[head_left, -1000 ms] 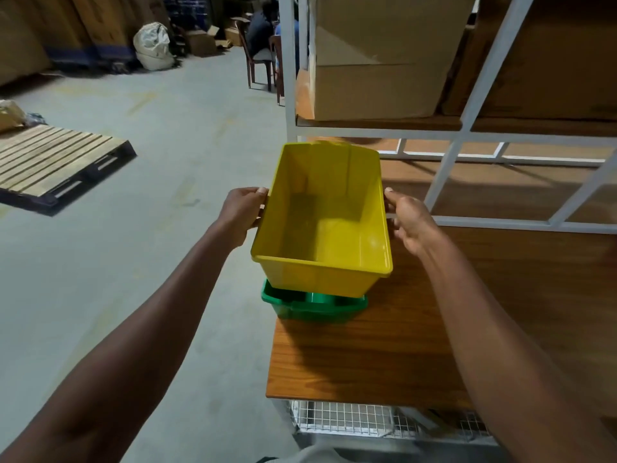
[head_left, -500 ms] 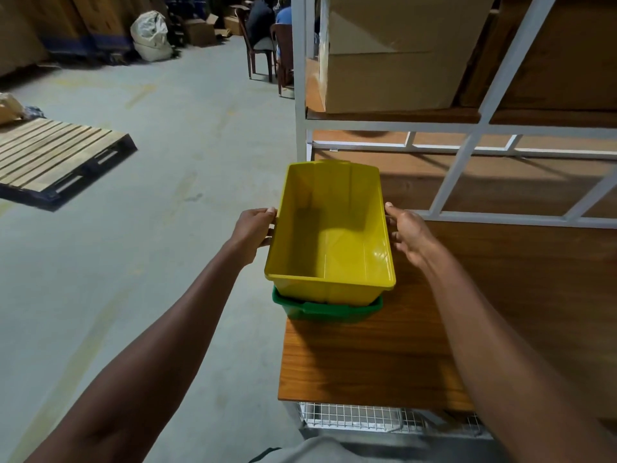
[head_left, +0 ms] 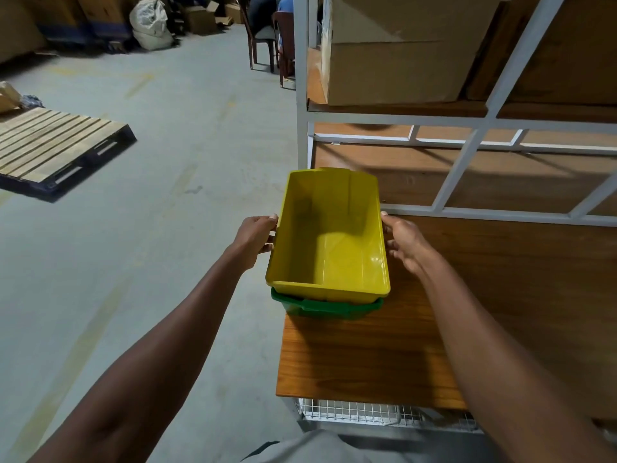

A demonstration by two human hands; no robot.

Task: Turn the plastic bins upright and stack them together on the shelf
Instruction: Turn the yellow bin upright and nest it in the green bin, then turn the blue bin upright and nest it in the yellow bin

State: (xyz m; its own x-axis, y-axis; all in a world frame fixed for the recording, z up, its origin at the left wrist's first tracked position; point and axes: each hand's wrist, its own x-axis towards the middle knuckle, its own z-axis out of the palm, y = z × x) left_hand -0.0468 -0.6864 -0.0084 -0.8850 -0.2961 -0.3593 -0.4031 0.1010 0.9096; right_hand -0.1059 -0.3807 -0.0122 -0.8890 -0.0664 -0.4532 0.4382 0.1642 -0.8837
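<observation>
An upright yellow plastic bin (head_left: pixel 329 248) sits nested inside a green bin (head_left: pixel 329 307), of which only the rim and front edge show. Both stand at the left end of the wooden shelf (head_left: pixel 367 355). My left hand (head_left: pixel 255 233) grips the yellow bin's left rim, thumb on top and fingers below. On the opposite side my right hand (head_left: pixel 405 243) holds the right rim, with the thumb tip at the edge and the fingers against the wall.
A white metal rack frame (head_left: pixel 302 95) rises just behind the bins, with cardboard boxes (head_left: pixel 394 61) on the shelf above. A wire mesh basket (head_left: pixel 350 412) hangs below the shelf. On the concrete floor to the left lies a wooden pallet (head_left: pixel 50 145). Chairs (head_left: pixel 267 35) stand far back.
The yellow bin has come down between my hands and now sits deeper in the green bin. Both hands stay on its sides.
</observation>
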